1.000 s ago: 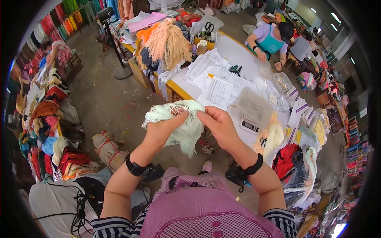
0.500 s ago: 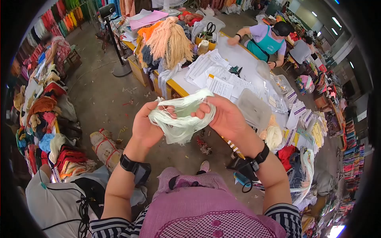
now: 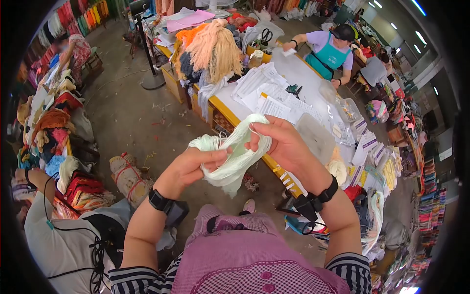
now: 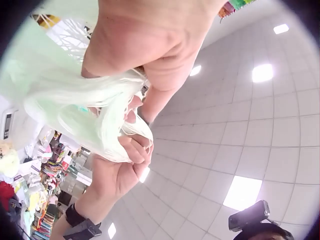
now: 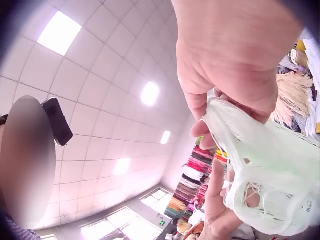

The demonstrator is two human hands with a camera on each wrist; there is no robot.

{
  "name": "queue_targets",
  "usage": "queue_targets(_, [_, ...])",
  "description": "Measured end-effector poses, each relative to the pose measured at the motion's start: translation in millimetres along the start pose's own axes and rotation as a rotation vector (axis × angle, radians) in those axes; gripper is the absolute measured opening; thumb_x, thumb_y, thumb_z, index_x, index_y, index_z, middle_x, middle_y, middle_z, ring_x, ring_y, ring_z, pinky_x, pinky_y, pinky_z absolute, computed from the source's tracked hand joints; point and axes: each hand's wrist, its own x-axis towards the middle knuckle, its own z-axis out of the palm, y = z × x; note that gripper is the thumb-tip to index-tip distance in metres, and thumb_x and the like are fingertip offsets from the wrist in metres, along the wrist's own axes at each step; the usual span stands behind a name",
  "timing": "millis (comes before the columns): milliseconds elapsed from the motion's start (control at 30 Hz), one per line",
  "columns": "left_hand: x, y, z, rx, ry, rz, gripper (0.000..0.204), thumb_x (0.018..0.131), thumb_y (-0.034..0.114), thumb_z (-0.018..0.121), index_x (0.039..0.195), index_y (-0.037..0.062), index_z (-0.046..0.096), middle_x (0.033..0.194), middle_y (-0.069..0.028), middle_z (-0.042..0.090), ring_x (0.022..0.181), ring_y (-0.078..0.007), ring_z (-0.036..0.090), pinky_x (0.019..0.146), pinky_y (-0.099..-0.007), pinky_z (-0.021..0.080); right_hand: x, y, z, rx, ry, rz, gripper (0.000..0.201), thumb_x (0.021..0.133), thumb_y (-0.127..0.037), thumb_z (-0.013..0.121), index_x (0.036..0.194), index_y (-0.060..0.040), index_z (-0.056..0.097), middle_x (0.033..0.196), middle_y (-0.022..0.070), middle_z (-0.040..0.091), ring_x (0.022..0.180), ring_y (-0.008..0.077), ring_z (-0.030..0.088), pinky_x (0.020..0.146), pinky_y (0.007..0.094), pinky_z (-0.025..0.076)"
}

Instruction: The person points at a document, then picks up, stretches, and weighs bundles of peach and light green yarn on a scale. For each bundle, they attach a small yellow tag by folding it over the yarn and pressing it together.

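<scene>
A pale mint-white skein of yarn point(image 3: 237, 161) hangs in a loop between both hands, in front of the body and above the floor. The left hand point(image 3: 193, 164) grips its left side, thumb on top. At its upper right the right hand point(image 3: 281, 139) pinches the loop, with fingers inside it. In the left wrist view the skein point(image 4: 65, 110) stretches under the near left hand point(image 4: 145, 45), the right hand point(image 4: 120, 172) beyond it. The right wrist view has the yarn point(image 5: 270, 170) held by the right hand point(image 5: 225, 60), with the left hand point(image 5: 217, 215) below.
A table point(image 3: 230, 116) ahead bears papers point(image 3: 259, 81), a peach yarn pile point(image 3: 215, 49), scissors point(image 3: 266, 35) and a clear plastic box point(image 3: 313, 137). Across it sits a person in a teal apron point(image 3: 328, 61). Yarn heaps point(image 3: 88, 193) and another person's light sleeve point(image 3: 44, 230) are at the left.
The skein, spread wide between both hands half a second ago, is now a slanting loop, higher at the right. The left hand has turned, its thumb now over the yarn.
</scene>
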Motion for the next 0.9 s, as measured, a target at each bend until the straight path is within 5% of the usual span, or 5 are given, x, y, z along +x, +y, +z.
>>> queue_targets(167, [-9.3, 5.2, 10.4, 0.264, 0.253, -0.062, 0.037, 0.081, 0.006, 0.071, 0.115, -0.0049, 0.060, 0.086, -0.0046, 0.063, 0.074, -0.0115, 0.058, 0.067, -0.0276, 0.049, -15.8, -34.7, -0.6, -0.474, -0.090, -0.064, 0.024, 0.086, -0.018, 0.066, 0.102, -0.0018, 0.060, 0.082, -0.0002, 0.061, 0.072, 0.0064, 0.055, 0.067, 0.0245, 0.045])
queue_targets(367, [-48.5, 18.7, -114.1, -0.159, 0.369, 0.120, 0.030, 0.092, 0.019, 0.060, 0.068, 0.0150, 0.042, 0.056, 0.0054, 0.036, 0.045, -0.0047, 0.032, 0.043, -0.0213, 0.025, -41.8, -112.8, -61.6, -1.312, -0.063, 0.089, 0.024, 0.078, -0.024, 0.072, 0.087, -0.0030, 0.066, 0.075, -0.0009, 0.060, 0.068, 0.0079, 0.054, 0.058, 0.0236, 0.043])
queue_targets(600, [-77.6, 11.1, -200.4, -0.496, 0.491, 0.226, 0.029, 0.091, 0.017, 0.056, 0.066, 0.0152, 0.041, 0.053, 0.0050, 0.037, 0.042, -0.0046, 0.030, 0.038, -0.0200, 0.024, -72.7, -187.5, -145.9, -0.636, 0.339, -0.150, 0.017, 0.087, -0.021, 0.067, 0.088, -0.0071, 0.057, 0.056, -0.0106, 0.034, 0.045, 0.0011, 0.028, 0.044, 0.0210, 0.023])
queue_targets(700, [-72.1, 8.7, -195.5, -0.346, 0.881, 0.319, 0.034, 0.089, 0.011, 0.057, 0.063, 0.0170, 0.037, 0.050, 0.0083, 0.029, 0.038, -0.0036, 0.024, 0.034, -0.0195, 0.021, -78.5, -216.6, -179.3, -0.566, 0.453, -0.216, 0.019, 0.088, -0.024, 0.066, 0.084, -0.0089, 0.056, 0.056, -0.0114, 0.030, 0.045, 0.0009, 0.027, 0.045, 0.0212, 0.024])
queue_targets(900, [-50.8, 0.0, -206.7, -0.273, 0.885, 0.454, 0.034, 0.086, 0.009, 0.059, 0.062, 0.0178, 0.037, 0.050, 0.0088, 0.028, 0.038, -0.0040, 0.024, 0.034, -0.0193, 0.020, -77.5, -234.1, -289.0, -1.526, 1.187, -0.614, 0.035, 0.080, -0.038, 0.069, 0.081, -0.0032, 0.067, 0.056, 0.0019, 0.048, 0.053, 0.0160, 0.050, 0.051, 0.0324, 0.038])
